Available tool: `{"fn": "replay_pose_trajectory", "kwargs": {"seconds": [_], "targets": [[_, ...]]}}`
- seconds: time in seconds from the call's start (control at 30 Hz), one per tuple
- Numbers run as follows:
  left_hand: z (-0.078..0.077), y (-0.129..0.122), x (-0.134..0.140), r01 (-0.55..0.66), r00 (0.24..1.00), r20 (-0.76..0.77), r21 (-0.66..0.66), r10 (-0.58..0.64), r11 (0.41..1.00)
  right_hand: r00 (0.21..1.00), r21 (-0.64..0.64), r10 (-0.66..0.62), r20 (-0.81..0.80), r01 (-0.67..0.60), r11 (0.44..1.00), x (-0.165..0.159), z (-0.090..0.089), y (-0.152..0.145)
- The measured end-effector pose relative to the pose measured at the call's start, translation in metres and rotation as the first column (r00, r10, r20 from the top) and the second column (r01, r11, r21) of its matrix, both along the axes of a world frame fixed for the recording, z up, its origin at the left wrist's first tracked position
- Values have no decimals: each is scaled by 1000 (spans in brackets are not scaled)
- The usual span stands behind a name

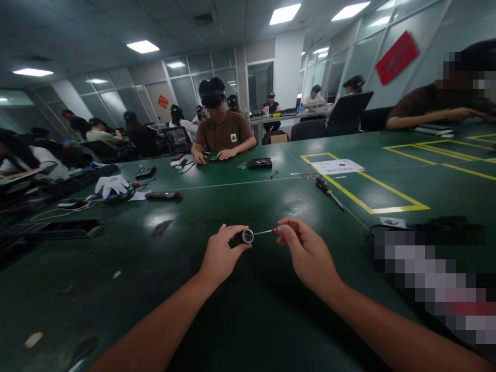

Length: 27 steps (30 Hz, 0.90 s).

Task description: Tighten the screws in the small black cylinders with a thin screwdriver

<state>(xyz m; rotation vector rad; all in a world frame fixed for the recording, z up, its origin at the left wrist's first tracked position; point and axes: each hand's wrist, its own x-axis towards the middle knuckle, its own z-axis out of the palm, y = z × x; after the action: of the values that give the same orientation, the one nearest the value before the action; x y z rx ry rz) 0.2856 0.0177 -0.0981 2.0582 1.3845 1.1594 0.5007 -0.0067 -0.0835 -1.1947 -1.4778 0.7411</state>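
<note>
Between the thumb and fingers of my left hand (225, 253) is a small dark cylinder (247, 236) with a pale ring round its end, that end turned toward me. My right hand (308, 250) grips a slim screwdriver (274, 230) by its handle, which looks red and clear. Its thin metal shaft points left, and the tip meets the edge of the ringed end; whether it sits inside a slot or screw is too small to tell. Both hands are raised in front of me above the green table (217, 330).
A yellow-and-black screwdriver (328, 192) lies ahead to the right, near a white paper sheet (337, 166) and yellow tape outlines. White gloves (112, 187), cables and a dark tool (163, 196) lie left. A co-worker (222, 129) sits opposite, by a black box (260, 163).
</note>
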Motion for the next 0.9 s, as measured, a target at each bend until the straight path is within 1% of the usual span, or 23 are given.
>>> {"fn": "replay_pose_trajectory", "kwargs": {"seconds": [0.07,0.13,0.23,0.3,0.4,0.43,0.5,0.57,0.63,0.7,0.77,0.87,0.9], "targets": [[0,0,0,-3,1000,-6,-4,3,1000,1000,1,26,-17,-26,1000,0,0,0],[-1,1,0,-5,1000,-10,-1,5,1000,994,-1,96,-53,-96,995,-1,-1,-1],[-3,2,-2,-15,1000,-9,12,15,1000,968,-6,224,-110,-226,974,-2,-3,-4],[-3,2,-2,-13,1000,-15,21,13,1000,959,-8,263,-102,-265,964,-2,-2,-6],[-3,2,-2,6,999,-35,29,-5,1000,972,-23,216,-93,-219,975,-3,-1,-8],[-3,2,-2,10,999,-41,30,-8,999,975,-30,187,-117,-191,981,-3,-1,-8],[-2,2,-1,10,999,-43,33,-9,999,969,-43,120,-215,-132,990,-4,-2,-5],[-2,1,0,10,999,-43,43,-8,999,933,-68,56,-354,-85,994,-6,-5,0],[-3,0,1,18,999,-42,55,-15,998,876,-131,20,-482,-95,987,-7,-9,6],[-3,0,0,30,999,-44,66,-28,997,821,-197,-13,-571,-122,973,-7,-12,11],[-4,1,-1,34,999,-36,76,-31,997,761,-262,-33,-648,-182,948,-4,-13,15],[-3,3,-3,17,1000,-26,86,-15,996,662,-346,-37,-749,-342,874,2,-12,20],[-2,3,-3,10,1000,-26,84,-8,996,638,-351,-40,-769,-369,861,4,-11,21]]}}
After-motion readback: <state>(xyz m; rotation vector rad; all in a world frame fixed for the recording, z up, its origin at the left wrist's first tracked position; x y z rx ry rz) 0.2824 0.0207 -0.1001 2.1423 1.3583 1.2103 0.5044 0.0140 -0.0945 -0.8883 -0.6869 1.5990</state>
